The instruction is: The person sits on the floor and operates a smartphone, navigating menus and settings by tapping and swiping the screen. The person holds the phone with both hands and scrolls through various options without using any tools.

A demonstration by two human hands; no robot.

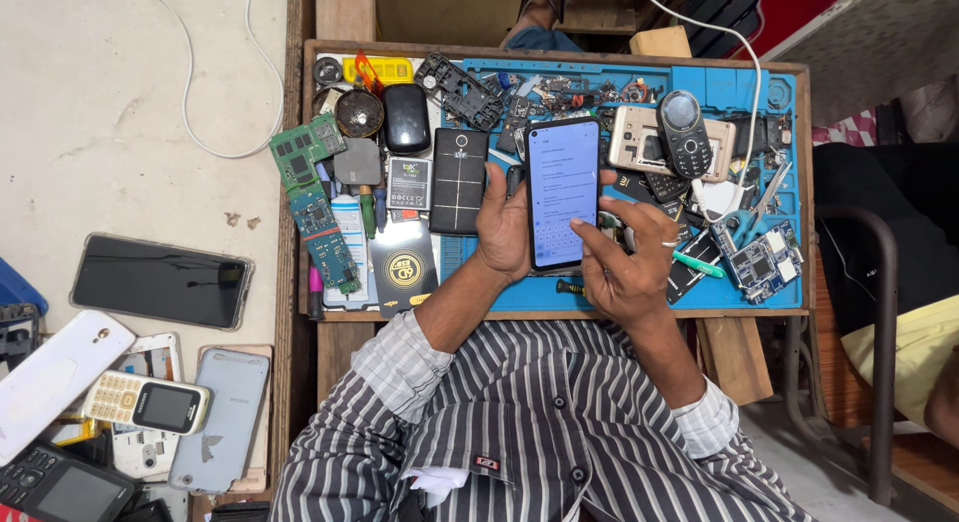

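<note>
Blue repair mat (759,82) on a wooden table (345,12), seen from above the wearer's striped shirt (539,422).

Left hand (504,227): grip closed round the left edge of a smartphone (563,192), held upright, screen lit with a white page of text.

Right hand (624,267): open, holding nothing; one finger extended onto the lower part of the screen, a ring on another finger.

Just under the hands: small screwdriver (571,286), partly hidden.

Right of the right hand: green-handled tool (699,265), circuit board (767,264), scissors (754,210).

Left of the left hand: black battery pack (459,180), flat battery (408,183), black card with a gold badge (403,267), two green circuit boards (315,197).

Beyond the smartphone: gold phone shell (639,137) with a black keypad phone (684,134) lying across it, black mouse (406,117), loose frames and small parts along the mat's far edge.

Far left, off the mat: dark phone (160,280), white keypad phone (148,402), white cable (190,92).
</note>
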